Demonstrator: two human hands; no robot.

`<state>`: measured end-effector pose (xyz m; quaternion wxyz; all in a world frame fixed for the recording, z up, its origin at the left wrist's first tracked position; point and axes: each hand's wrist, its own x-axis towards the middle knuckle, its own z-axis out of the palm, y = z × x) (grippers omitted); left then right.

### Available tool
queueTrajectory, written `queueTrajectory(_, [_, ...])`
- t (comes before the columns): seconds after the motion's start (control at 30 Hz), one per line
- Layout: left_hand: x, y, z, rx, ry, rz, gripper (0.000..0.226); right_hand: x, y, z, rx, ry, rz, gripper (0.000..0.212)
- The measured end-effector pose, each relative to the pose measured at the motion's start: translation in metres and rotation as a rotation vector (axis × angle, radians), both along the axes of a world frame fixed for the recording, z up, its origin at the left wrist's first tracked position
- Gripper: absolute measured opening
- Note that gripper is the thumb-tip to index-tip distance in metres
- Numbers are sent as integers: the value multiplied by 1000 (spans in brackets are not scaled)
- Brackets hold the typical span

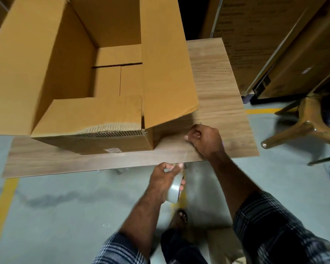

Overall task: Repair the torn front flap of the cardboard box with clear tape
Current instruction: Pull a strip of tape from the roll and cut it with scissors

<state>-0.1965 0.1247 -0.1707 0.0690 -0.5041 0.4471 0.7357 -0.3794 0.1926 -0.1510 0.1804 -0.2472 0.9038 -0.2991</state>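
Observation:
An open cardboard box (pixel 69 60) stands on a wooden table (pixel 223 88). Its front flap (pixel 95 115) is folded inward, with a ragged torn edge showing corrugation along the front rim. My left hand (pixel 162 180) grips a roll of clear tape (pixel 174 189) just off the table's near edge. My right hand (pixel 206 140), to the right of the box's front corner, pinches the free end of the tape. A thin clear strip (pixel 185 151) stretches between the roll and my right fingers.
Large cartons (pixel 265 44) lean against the wall at the right. A wooden stool (pixel 309 121) stands on the grey floor beside the table. Yellow floor lines (pixel 0 212) run at the left. A sandalled foot (pixel 180 217) is below the roll.

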Motion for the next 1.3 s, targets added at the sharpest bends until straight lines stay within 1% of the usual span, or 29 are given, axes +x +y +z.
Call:
queueTrajectory(0.1, [-7, 3, -16, 33, -51, 44, 69, -1, -8, -16, 173, 156, 41, 10])
queueTrajectory(0.17, [-12, 3, -23, 27, -83, 37, 67, 1, -15, -23, 220, 252, 24, 12])
queueTrajectory(0.23, [-14, 0, -31, 18, -98, 43, 57, 6, -19, -32, 211, 310, 11, 11])
queueTrajectory(0.3, [-14, -1, -39, 36, -92, 48, 60, 11, -19, -38, 130, 338, -28, 9])
queueTrajectory(0.33, [-13, -2, -42, 42, -87, 47, 65, 12, -18, -39, 108, 347, -42, 18])
queueTrajectory(0.4, [-13, -3, -46, 58, -69, 55, 77, 10, -12, -33, 131, 336, -43, 38])
queueTrajectory(0.43, [-13, -3, -46, 76, -61, 59, 81, 6, -7, -27, 126, 318, -57, 41])
queueTrajectory(0.5, [-14, -4, -46, 100, -49, 66, 82, -3, 10, -15, 84, 289, -111, 29])
queueTrajectory(0.57, [-14, -4, -45, 106, -47, 60, 79, -9, 32, -12, 125, 297, -164, 21])
queueTrajectory(0.63, [-11, -2, -42, 79, -34, 52, 73, -5, 48, -14, 237, 257, -134, 23])
queueTrajectory(0.73, [-3, -1, -33, 41, -17, 30, 54, 0, 53, -19, 320, 199, -105, 28])
queueTrajectory(0.83, [2, -3, -27, 92, 12, 14, 51, -9, 55, -18, 346, 148, -101, 31])
queueTrajectory(0.93, [-1, -1, -24, 91, -12, 20, 43, -11, 61, -17, 372, 111, -62, 32])
queueTrajectory(1.07, [-5, 2, -21, 62, -53, 22, 27, -12, 65, -9, 400, 57, -42, 28])
queueTrajectory(1.13, [-6, 1, -17, 80, -67, 14, 24, -11, 75, 2, 345, -4, 4, 22])
queueTrajectory(1.2, [-7, 0, -13, 121, -76, 24, 26, -2, 88, 16, 205, -138, 66, 8])
queueTrajectory(1.23, [-7, 0, -13, 140, -80, 36, 27, 6, 93, 24, 112, -260, 101, 5])
queueTrajectory(1.27, [-7, 1, -12, 150, -82, 45, 27, 13, 98, 31, 34, -404, 128, 11])
queueTrajectory(1.3, [-6, 2, -12, 152, -75, 50, 26, 19, 102, 36, -1, -554, 156, 16])
